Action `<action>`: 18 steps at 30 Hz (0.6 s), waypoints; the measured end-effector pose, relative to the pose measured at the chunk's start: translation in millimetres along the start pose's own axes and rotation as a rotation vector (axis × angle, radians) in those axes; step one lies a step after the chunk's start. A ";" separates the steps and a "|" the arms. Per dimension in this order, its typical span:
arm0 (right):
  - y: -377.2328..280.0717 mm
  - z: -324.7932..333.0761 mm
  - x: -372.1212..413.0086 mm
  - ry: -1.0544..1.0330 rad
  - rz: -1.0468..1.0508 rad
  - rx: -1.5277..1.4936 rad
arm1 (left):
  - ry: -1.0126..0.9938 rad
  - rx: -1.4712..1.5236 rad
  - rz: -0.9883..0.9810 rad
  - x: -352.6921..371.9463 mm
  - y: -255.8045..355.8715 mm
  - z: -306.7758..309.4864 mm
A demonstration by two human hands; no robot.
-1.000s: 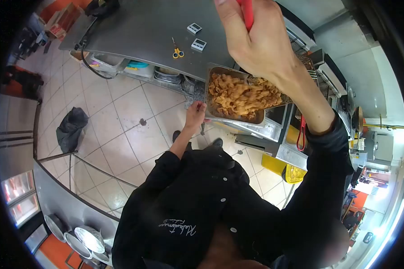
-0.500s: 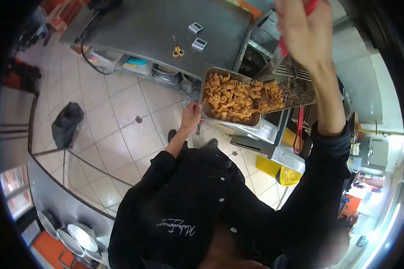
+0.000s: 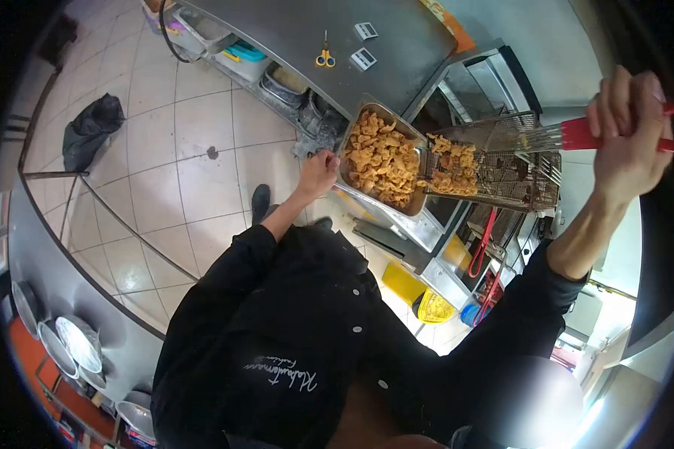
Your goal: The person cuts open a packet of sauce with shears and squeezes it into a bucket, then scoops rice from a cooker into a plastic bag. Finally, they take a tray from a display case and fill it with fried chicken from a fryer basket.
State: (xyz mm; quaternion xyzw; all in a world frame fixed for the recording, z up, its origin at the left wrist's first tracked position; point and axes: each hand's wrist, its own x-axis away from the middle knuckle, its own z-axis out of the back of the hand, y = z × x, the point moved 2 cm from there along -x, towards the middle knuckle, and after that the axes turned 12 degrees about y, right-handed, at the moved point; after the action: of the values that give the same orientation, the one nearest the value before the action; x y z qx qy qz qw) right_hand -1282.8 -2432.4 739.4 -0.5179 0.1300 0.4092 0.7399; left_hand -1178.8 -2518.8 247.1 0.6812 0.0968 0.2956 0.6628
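My right hand [image 3: 627,127] is wrapped round the red handle [image 3: 577,135] of a wire fry basket [image 3: 524,168]. The basket is tilted, its open end over the right edge of a metal pan [image 3: 386,206]. Golden fried pieces [image 3: 453,168] lie in the basket's end near the pan. More fried pieces [image 3: 382,157] fill the pan. My left hand [image 3: 320,172] is closed on the pan's left rim, its fingertips partly hidden.
A dark worktop [image 3: 292,37] beyond the pan bears yellow scissors [image 3: 325,58] and two small timers [image 3: 364,58]. Tubs [image 3: 243,60] stand on the shelf below. More red basket handles [image 3: 483,247] hang at right. A yellow bucket [image 3: 434,307] and black bag [image 3: 91,131] are on the floor.
My right hand has moved right and down with the basket handle. Some fried pieces have shifted. My left hand stays at the pan's rim, and the head view has turned.
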 end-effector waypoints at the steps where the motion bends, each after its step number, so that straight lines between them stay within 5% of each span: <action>1: -1.8 3.3 -3.6 0.000 -0.004 -0.002 | 0.000 -0.002 0.003 1.9 2.0 0.8; 5: -0.7 12.1 -9.8 0.000 0.047 -0.019 | -0.004 0.030 0.021 0.5 0.1 0.5; 9: 27.0 -25.6 23.0 0.175 -0.113 -0.170 | -0.002 0.020 0.007 -0.3 -4.7 -2.2; 17: -4.5 -8.1 23.1 0.074 -0.094 -0.185 | -0.010 0.070 0.107 11.2 0.4 2.5; 18: -0.6 11.5 0.5 -0.384 -0.169 -0.420 | 0.043 0.128 0.085 12.2 1.6 2.9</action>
State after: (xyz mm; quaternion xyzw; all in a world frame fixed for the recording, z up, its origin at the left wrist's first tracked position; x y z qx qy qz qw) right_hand -1284.7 -2422.3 744.5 -0.5818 -0.1435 0.4543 0.6592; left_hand -1167.9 -2515.0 252.2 0.7192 0.1006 0.3311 0.6025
